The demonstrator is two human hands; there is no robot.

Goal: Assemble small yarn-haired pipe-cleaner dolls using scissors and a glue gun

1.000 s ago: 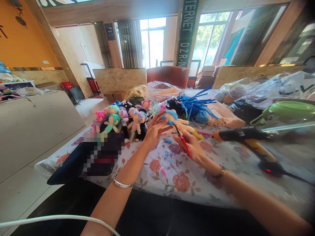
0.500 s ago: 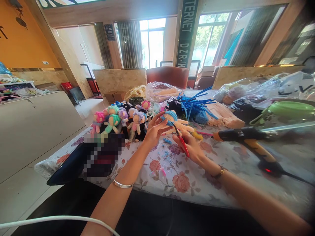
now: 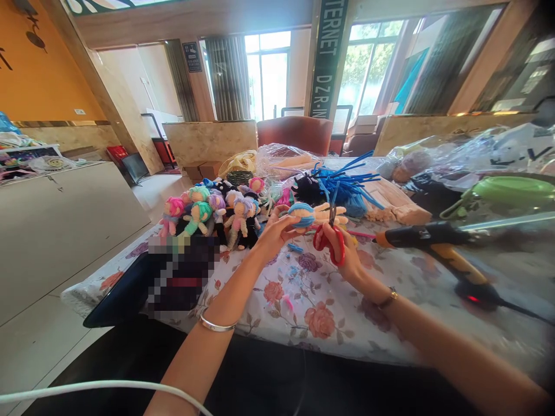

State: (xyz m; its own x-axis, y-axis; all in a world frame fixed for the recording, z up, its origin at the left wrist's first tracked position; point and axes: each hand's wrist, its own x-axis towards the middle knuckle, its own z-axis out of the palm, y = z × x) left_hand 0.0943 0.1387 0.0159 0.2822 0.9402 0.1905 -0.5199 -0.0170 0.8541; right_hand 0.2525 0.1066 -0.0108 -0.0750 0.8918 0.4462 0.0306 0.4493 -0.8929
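Doll (image 3: 302,214), blue-haired, pale-bodied: lying sideways above the table (image 3: 260,315), its head resting in the left hand (image 3: 274,232), whose fingers are closing around it. Scissors (image 3: 340,253), red-handled: sitting in the right hand (image 3: 352,267), fingers gripping the handles, dark blades pointing up and crossing in front of the doll's body.

Clear bag (image 3: 284,152), at the back: holding peach-coloured lengths. Plastic bag (image 3: 459,151), far right: bulging, showing a round, pale pinkish thing inside; the rest is blurring. Green container (image 3: 514,192): standing beside the plastic bag, its contents not showing. Cartons (image 3: 203,169), brown: sitting behind the table, their insides not showing.

Finished-looking dolls (image 3: 200,212), pink-, green- and purple-haired: crowding together left of the left hand. Blue stems (image 3: 347,186): fanning out behind the doll, peach bundle (image 3: 396,203) lying beside them. Glue gun (image 3: 418,236), black and orange: pointing left, right of the right hand, a red light glowing at its base.
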